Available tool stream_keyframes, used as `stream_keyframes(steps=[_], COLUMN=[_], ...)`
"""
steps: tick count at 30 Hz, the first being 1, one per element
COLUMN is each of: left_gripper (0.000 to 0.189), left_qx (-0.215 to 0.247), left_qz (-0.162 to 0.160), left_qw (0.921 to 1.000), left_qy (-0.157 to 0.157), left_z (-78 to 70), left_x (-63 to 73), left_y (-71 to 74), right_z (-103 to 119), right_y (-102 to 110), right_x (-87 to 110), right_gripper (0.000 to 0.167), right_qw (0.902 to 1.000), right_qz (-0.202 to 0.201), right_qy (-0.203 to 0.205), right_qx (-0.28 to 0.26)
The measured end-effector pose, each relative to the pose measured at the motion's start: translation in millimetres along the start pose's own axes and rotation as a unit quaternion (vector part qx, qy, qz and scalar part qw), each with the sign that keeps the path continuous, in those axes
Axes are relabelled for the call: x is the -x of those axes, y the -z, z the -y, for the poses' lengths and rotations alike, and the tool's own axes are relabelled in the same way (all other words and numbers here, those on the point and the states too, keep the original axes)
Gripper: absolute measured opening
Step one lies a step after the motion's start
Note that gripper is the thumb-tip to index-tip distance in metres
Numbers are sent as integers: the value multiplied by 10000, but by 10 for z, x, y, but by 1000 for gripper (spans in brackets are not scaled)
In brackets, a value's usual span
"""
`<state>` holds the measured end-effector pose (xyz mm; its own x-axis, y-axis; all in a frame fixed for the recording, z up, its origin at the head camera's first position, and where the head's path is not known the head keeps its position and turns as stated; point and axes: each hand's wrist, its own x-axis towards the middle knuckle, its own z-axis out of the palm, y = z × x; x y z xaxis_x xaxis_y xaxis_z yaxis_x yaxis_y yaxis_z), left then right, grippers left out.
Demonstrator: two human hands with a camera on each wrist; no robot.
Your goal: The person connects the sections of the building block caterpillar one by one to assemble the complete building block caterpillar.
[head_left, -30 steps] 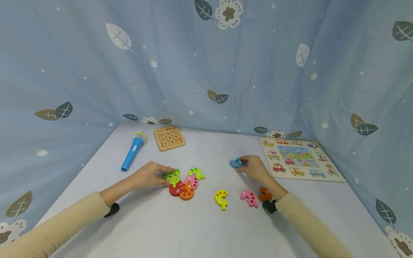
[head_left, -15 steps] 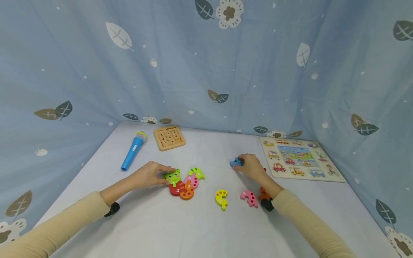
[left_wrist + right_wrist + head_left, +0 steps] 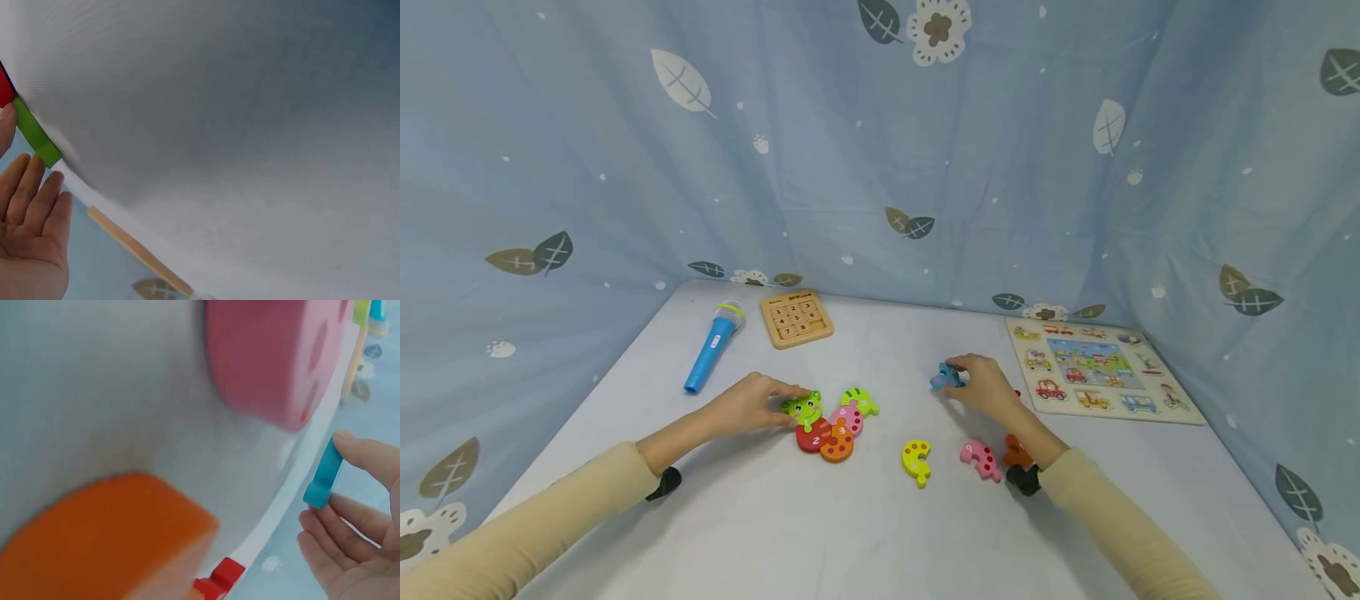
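Observation:
My left hand point(image 3: 747, 406) pinches the sides of a green smiling caterpillar-head puzzle piece point(image 3: 804, 409), its thumb on the near side. That head joins a curved chain: a red piece point(image 3: 809, 437), an orange piece point(image 3: 838, 446), a pink piece point(image 3: 850, 419) and a striped green piece point(image 3: 857, 401), all lying on the table. To the right, my right hand point(image 3: 988, 390) holds a blue puzzle piece point(image 3: 943, 377) by its edge. In the right wrist view the blue piece point(image 3: 324, 475) stands between thumb and fingertips, showing its narrow side.
Loose on the table lie a yellow piece point(image 3: 916, 460), a pink piece point(image 3: 978, 459) and an orange piece point(image 3: 1017, 452) by the right wrist. A red piece point(image 3: 224, 575) shows in the right wrist view. Behind are a toy microphone point(image 3: 712, 350), a number slide puzzle point(image 3: 797, 318) and a vehicle puzzle board point(image 3: 1101, 367).
My right hand has shifted slightly left, and the blue piece has turned in its fingers. The left hand has kept its grip on the green head piece, and the chain looks the same.

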<state>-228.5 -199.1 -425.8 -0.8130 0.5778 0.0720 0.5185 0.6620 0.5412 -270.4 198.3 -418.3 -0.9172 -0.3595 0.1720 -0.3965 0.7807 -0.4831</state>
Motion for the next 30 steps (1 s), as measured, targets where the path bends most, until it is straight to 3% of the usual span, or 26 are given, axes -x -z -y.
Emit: stream_keyframes(steps=[8, 30], left_gripper=[49, 49], left_qx=[-96, -46], left_qz=[26, 9], left_qw=[9999, 10000], left_qy=[-73, 55], left_z=[-29, -49], left_x=[-41, -31], left_y=[-9, -16], right_z=[204, 581], right_y=[-32, -209], right_x=[29, -4], right_gripper=[50, 50], right_qw=[9986, 9902], right_qz=[217, 1008], right_qy=[491, 926], right_qx=[-13, -263])
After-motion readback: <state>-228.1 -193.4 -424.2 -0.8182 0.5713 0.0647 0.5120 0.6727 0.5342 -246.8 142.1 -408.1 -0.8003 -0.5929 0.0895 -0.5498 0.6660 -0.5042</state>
